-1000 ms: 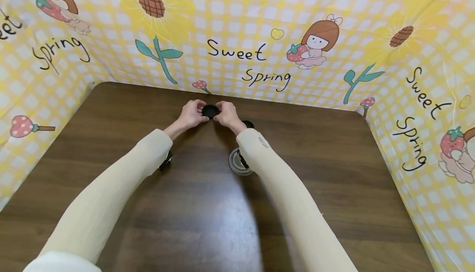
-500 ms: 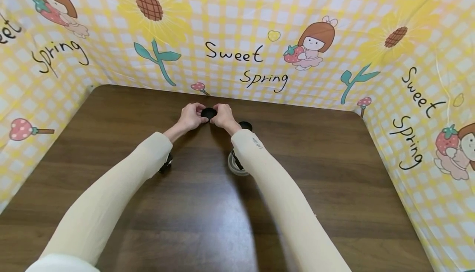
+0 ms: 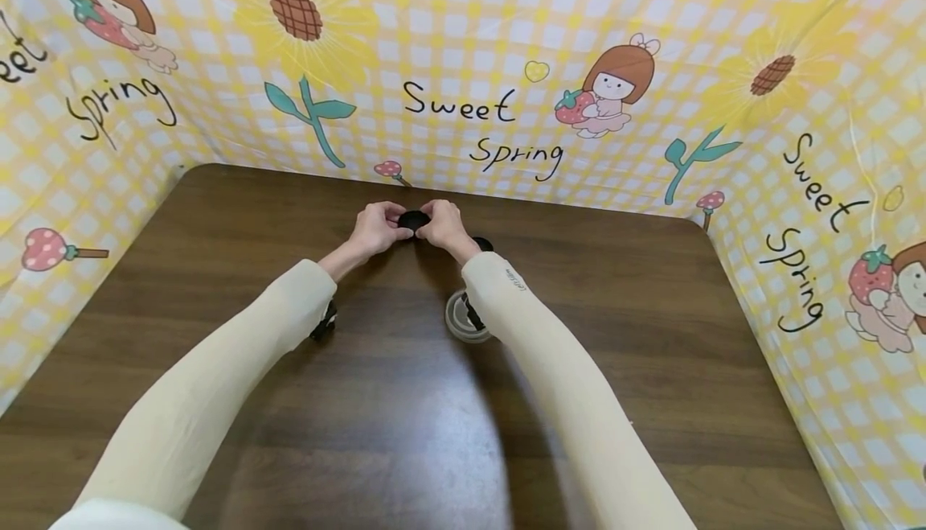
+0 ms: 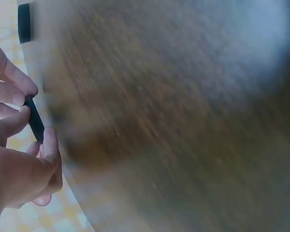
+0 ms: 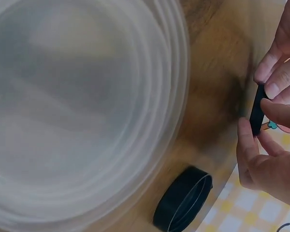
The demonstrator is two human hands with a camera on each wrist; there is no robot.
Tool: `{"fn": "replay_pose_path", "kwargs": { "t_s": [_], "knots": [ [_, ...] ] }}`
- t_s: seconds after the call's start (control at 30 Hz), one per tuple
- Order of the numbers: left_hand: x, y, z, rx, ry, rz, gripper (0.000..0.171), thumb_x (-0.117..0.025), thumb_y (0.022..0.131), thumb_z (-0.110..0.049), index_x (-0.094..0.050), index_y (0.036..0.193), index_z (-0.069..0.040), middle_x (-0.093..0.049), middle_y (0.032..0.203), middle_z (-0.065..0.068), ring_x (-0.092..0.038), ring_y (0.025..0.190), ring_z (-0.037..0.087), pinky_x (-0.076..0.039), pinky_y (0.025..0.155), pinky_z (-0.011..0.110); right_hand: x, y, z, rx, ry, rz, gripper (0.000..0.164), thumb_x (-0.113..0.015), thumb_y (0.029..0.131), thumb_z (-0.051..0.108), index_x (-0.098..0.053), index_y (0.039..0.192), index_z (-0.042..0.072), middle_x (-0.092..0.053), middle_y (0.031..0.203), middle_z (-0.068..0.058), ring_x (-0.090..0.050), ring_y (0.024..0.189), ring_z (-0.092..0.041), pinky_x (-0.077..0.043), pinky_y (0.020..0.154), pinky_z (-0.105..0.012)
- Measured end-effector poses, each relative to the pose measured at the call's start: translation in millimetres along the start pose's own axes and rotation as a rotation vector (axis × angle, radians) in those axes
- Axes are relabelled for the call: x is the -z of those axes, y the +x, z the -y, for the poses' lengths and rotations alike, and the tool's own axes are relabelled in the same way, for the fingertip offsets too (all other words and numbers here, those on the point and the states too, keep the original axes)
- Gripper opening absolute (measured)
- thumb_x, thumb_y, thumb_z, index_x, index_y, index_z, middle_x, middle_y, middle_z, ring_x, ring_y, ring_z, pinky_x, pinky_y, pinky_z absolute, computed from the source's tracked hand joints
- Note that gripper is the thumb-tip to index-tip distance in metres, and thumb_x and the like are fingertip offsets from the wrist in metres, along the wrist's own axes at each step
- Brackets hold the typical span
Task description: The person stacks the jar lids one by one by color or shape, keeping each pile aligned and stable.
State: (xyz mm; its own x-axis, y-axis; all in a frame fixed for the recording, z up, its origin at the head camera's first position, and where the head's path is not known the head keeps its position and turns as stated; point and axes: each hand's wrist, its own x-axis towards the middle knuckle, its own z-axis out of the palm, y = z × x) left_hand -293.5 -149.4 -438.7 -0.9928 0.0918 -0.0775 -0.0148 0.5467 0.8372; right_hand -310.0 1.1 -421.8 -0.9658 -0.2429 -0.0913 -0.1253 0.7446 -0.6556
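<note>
A small, round black lid is held between both hands near the table's back edge. My left hand pinches its left side with thumb and fingers. On the opposite side, the right hand grips the rim. Both wrist views show the lid nearly edge-on, as a thin black bar, above the table. Beyond the right wrist lies a second black lid, hollow with a raised rim, partly hidden by the arm in the head view. A translucent round container or lid sits under the right forearm, which covers part of it.
The brown wood table stretches out in front of and beside the arms. A yellow checked cloth with printed flowers and figures rises along the back and both sides. Black wrist straps show below the sleeves.
The hands stay around the black lid, shifting only slightly. The lid looks a little flatter than one second ago. The second black lid and translucent piece stay in place.
</note>
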Motion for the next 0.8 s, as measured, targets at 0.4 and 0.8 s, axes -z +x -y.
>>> {"fn": "replay_pose_path", "kwargs": {
  "t_s": [0.4,0.8],
  "knots": [
    [-15.5,-6.6,-16.6,-0.041,-0.029,-0.056,0.039,-0.07,0.086,-0.001,-0.059,0.122,0.004,-0.061,0.115,0.021,-0.06,0.106,0.032,-0.049,0.09,0.039,18.4,-14.3,-14.1,0.017,0.055,-0.04,0.043,-0.074,0.083,0.004,-0.061,0.124,0.0,-0.065,0.119,-0.013,-0.057,0.112,-0.023,-0.041,0.098,-0.03],
    [-40.3,-7.1,-38.4,-0.106,-0.051,-0.021,0.043,-0.071,0.085,-0.002,-0.06,0.126,0.002,-0.063,0.117,0.02,-0.062,0.102,0.03,-0.05,0.088,0.038,43.2,-31.2,-40.0,0.017,0.098,-0.054,0.043,-0.073,0.084,0.002,-0.06,0.125,0.0,-0.065,0.116,-0.014,-0.061,0.106,-0.024,-0.047,0.091,-0.031]
  ]
}}
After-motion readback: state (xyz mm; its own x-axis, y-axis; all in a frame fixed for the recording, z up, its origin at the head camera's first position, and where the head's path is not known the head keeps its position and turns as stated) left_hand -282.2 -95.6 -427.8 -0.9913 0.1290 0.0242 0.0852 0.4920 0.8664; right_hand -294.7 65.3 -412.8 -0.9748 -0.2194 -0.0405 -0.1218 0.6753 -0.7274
